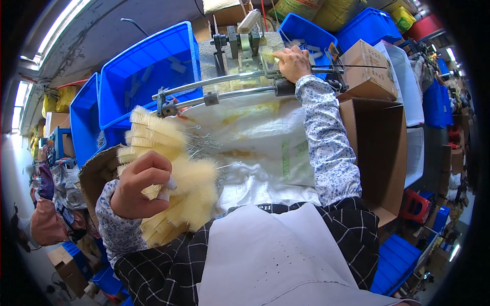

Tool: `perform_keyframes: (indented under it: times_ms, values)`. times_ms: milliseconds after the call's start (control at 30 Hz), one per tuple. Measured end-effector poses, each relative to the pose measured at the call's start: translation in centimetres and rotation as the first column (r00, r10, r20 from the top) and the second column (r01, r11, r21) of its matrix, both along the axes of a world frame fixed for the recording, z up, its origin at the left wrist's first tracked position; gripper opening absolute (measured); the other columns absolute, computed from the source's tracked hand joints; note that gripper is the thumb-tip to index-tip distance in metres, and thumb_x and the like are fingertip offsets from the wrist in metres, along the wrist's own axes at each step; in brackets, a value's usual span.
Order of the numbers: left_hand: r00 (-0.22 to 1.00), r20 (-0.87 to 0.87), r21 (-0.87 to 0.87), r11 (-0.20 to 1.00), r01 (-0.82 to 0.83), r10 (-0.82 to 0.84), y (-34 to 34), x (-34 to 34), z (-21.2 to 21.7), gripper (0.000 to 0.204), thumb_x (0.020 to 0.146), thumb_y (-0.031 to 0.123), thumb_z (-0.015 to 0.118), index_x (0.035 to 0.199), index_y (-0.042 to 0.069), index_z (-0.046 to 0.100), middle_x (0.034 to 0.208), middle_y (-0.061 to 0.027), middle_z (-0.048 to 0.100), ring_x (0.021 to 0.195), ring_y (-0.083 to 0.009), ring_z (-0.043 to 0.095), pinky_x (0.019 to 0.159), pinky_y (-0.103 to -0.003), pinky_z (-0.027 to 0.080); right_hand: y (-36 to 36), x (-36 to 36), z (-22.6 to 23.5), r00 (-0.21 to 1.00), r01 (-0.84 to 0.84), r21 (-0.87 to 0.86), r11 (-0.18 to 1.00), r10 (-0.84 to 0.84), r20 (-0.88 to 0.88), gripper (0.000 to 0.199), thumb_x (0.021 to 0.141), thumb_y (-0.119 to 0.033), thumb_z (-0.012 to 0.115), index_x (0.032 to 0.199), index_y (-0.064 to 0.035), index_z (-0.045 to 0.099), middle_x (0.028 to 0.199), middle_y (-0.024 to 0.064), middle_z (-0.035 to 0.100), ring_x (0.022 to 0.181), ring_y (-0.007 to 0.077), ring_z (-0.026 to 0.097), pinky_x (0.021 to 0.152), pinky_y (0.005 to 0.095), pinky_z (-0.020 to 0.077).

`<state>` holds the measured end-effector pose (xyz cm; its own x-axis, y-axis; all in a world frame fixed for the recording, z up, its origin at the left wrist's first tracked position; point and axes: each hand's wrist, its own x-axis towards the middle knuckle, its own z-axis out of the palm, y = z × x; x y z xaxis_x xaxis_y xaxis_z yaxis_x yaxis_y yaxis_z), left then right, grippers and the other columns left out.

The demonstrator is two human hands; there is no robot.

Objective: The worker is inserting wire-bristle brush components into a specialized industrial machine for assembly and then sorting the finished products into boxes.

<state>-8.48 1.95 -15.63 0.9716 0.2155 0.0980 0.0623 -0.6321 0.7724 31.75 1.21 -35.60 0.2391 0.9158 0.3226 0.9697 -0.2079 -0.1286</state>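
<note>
Head view: your left hand (139, 184) has its grip clamped round a bundle of pale yellow bristle brushes (173, 173) by your lap, while your right hand (292, 62) pinches a bristle tuft (269, 55) at the metal machine (245, 46) up on the table.

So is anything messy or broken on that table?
Nothing looks broken. The loose metal wires lie scattered at all angles on the white sack, not in a neat pile. The left hand grips a bundle of yellow bristle brushes; the right hand presses one at the small machine.
</note>
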Motion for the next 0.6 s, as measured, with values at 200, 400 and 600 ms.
perform_keyframes:
  times_ms: [200, 400, 600]
  values:
    - [1.000, 0.020, 0.012, 1.000, 0.013, -0.013, 0.02, 0.12, -0.16, 0.031, 0.051, 0.002, 0.063, 0.081, 0.007, 0.054, 0.080, -0.0084, 0.047, 0.068, -0.0205, 0.051, 0.057, -0.027, 0.043, 0.03, 0.06, -0.06, 0.999, 0.049, 0.011, 0.999, -0.049, 0.008, 0.025, 0.073, -0.016, 0.052, 0.094, -0.0232, 0.063, 0.085, -0.0002, 0.059, 0.087, 0.0170, 0.047, 0.078, 0.0343, 0.0298]
    - [1.000, 0.023, 0.021, 1.000, 0.012, -0.013, -0.13, -0.12, -0.16, 0.032, 0.050, 0.002, 0.064, 0.081, 0.007, 0.054, 0.081, -0.0085, 0.047, 0.068, -0.0210, 0.051, 0.057, -0.027, 0.044, -0.05, 0.15, 0.05, 1.000, -0.019, 0.013, 1.000, 0.019, -0.007, 0.025, 0.073, -0.015, 0.052, 0.094, -0.0231, 0.063, 0.083, -0.0005, 0.059, 0.086, 0.0171, 0.048, 0.078, 0.0340, 0.0295]
    - [1.000, 0.007, 0.034, 0.999, 0.013, -0.014, -0.53, -0.08, 0.15, 0.032, 0.050, 0.001, 0.064, 0.080, 0.008, 0.054, 0.081, -0.0086, 0.047, 0.070, -0.0217, 0.051, 0.057, -0.027, 0.044, 0.14, 0.19, 0.22, 0.995, 0.001, -0.056, 0.998, 0.005, 0.104, 0.033, 0.075, -0.007, 0.049, 0.099, -0.0256, 0.061, 0.090, -0.0006, 0.056, 0.094, 0.0169, 0.043, 0.081, 0.0343, 0.0269]
